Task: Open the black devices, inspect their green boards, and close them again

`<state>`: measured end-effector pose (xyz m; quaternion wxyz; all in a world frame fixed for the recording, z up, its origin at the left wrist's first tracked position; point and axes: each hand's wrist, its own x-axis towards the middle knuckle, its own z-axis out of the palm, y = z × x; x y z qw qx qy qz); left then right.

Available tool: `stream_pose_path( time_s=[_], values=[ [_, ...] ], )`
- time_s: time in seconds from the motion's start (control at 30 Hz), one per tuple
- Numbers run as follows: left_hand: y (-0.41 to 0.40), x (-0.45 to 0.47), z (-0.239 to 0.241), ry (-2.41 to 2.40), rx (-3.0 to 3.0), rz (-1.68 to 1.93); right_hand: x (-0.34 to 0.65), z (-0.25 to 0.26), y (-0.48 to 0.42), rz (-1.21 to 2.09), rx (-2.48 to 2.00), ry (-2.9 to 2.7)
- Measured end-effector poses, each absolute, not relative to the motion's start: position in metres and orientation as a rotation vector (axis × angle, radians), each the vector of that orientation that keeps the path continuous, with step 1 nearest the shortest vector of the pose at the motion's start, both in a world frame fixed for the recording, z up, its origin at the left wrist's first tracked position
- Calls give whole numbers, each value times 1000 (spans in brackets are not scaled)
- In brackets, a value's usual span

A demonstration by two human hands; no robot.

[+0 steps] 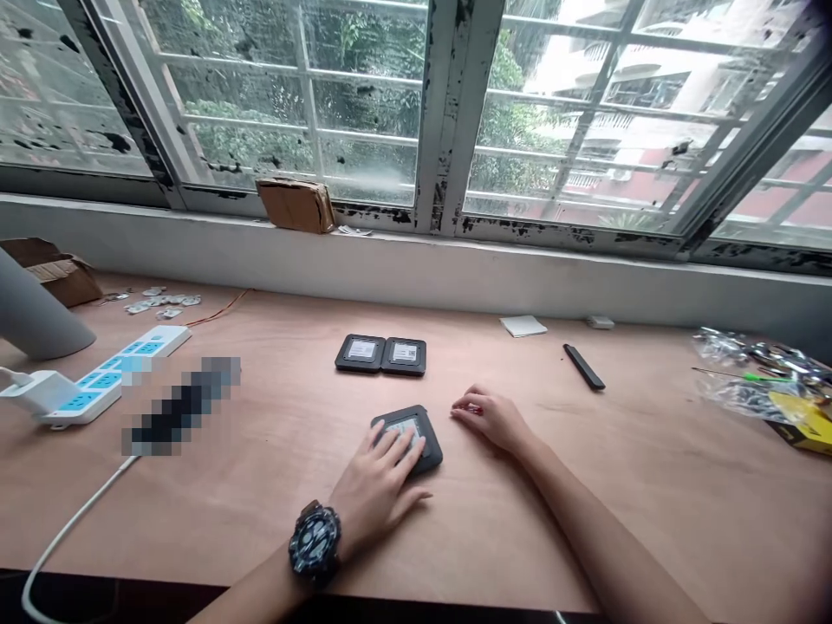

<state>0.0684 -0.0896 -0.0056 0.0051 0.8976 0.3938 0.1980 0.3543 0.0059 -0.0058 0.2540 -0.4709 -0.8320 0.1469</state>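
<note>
My left hand (380, 481), with a black watch (315, 539) on its wrist, lies over a square black case (427, 446). Its fingers are spread flat on the pale label and partly hide it. To the right of that case, my right hand (490, 418) rests on the table with its fingers curled. A tiny reddish spot shows at those fingers; whether it is a held thing I cannot make out. Farther back, two similar black cases, a left one (348, 364) and a right one (404, 369), lie side by side with their labels up.
On the wooden table (273, 503), a white power strip (172, 334) and a blurred dark object (185, 407) lie left. A black bar (583, 367) and a white pad (523, 326) lie back right. Plastic bags (728, 394) and a yellow box (809, 425) sit far right.
</note>
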Motion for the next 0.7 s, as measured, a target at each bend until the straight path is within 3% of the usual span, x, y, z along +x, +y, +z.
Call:
stream_pose_path(
  time_s=[0.23, 0.4, 0.7],
  values=[
    [-85, 11, -17, 1840, 2694, 740, 356, -4, 6, 486, -1297, -2261],
    [-65, -28, -16, 2117, 2655, 590, 355, -1, 4, 477, -1289, -2281],
    [43, -5, 10, 1759, 2793, 433, 355, -3, 3, 474, -1262, -2281]
  ],
)
